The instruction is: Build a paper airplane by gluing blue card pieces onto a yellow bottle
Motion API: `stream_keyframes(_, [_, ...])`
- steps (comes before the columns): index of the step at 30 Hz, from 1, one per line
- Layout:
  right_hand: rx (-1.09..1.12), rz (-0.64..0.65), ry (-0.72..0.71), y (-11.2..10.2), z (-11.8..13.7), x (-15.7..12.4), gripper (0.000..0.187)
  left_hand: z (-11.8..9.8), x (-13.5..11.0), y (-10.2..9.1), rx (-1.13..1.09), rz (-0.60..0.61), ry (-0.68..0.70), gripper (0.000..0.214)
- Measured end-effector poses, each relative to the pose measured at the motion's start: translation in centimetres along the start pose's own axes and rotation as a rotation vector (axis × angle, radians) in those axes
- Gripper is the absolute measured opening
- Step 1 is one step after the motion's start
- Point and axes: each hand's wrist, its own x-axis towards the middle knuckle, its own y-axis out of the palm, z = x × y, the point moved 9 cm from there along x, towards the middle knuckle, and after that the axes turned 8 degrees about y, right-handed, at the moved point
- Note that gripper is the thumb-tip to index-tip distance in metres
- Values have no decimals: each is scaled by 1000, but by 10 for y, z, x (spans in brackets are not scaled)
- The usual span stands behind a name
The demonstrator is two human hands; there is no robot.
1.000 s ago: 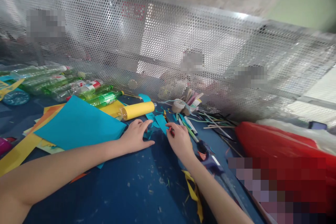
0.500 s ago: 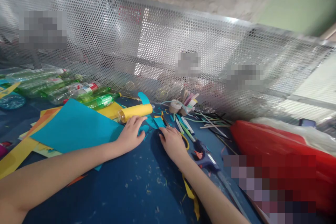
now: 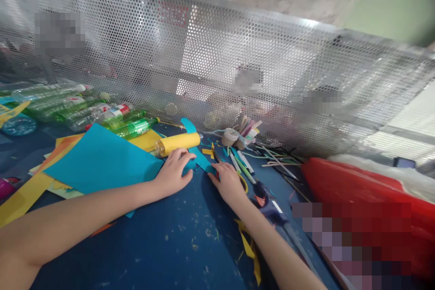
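Note:
My right hand has its thumb and fingertips closed at the near end of a blue paper strip. The strip slants away toward a bottle wrapped in yellow paper, lying on its side. My left hand is just in front of that bottle, fingers bent and thumb apart, over small blue paper pieces partly hidden beneath it. A large blue sheet lies left of this hand. Behind the right hand a yellow loop handle peeks out; the rest of that tool is hidden.
Several plastic bottles lie at the back left. Markers, a glue gun and yellow scraps sit to the right, beside a red bag. A perforated metal panel closes off the table's back.
The blue strip shows more of its length between the hands, and my right hand now grips its near end. The left hand's fingers have bent slightly more. The view has shifted a little.

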Motion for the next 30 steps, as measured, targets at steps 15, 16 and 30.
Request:
stream_keyframes(15, [184,-99,359,-23,-22,-3,21,-2,1,0,1,12,16,35])
stream_keyframes(16, [275,-117,402,-25,-28,-2,22,-2,1,-1,1,10,12,33])
stream_keyframes(30, [957,-283,371,-49,-22,-1,18,2,8,-24,-213,-141,-28,17])
